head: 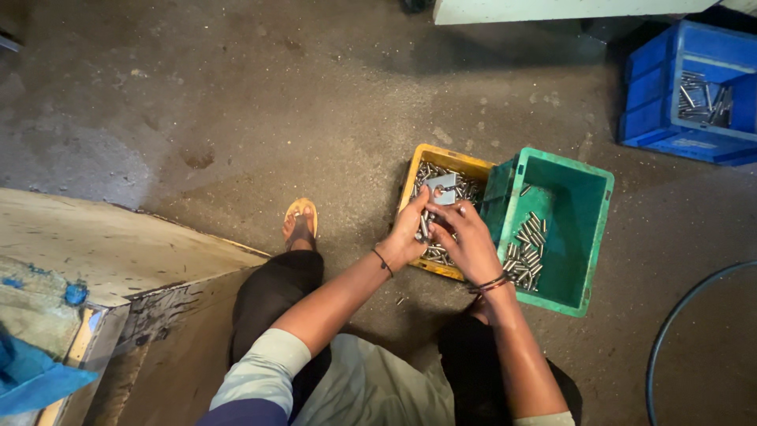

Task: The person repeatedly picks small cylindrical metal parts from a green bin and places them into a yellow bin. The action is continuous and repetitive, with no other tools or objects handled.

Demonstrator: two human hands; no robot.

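The left hand (pixel 410 233) and right hand (pixel 467 237) met over the yellow crate (pixel 441 158) of steel pins (pixel 432 254), both grips closed on a flat grey gauge plate (pixel 443 189). At 3 o'clock sat a green crate (pixel 591 237); at 1 o'clock, a blue crate (pixel 654 87).

Pale rolled sleeves (pixel 264 359), dark trousers (pixel 272 304) — tan sandal (pixel 301 214), thin wristbands (pixel 383 263).

No packages, signs or screens show; the blue crate (pixel 684 87) perhaps bears a faint label.
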